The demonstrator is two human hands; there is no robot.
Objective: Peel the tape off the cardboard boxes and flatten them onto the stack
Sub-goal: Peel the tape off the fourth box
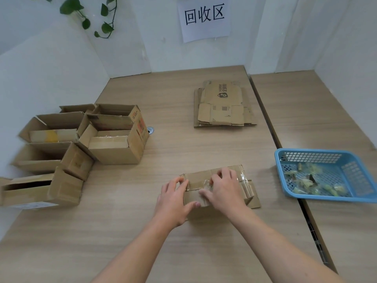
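Note:
A small taped cardboard box (199,177) lies on the wooden table (173,99) right in front of me, its open flaps sticking out to the right. My left hand (173,198) grips its left end, thumb along the near side. My right hand (222,188) rests on top with curled fingers, pinching at the clear tape (240,176) that runs across the box. Farther back, right of centre, lies the stack of flattened boxes (223,105).
Several open cardboard boxes (114,137) crowd the table's left side. A blue plastic basket (326,172) holding crumpled tape pieces sits at the right, across a gap between two tabletops. White walls enclose the back and sides, with a paper sign (204,17) on the back wall.

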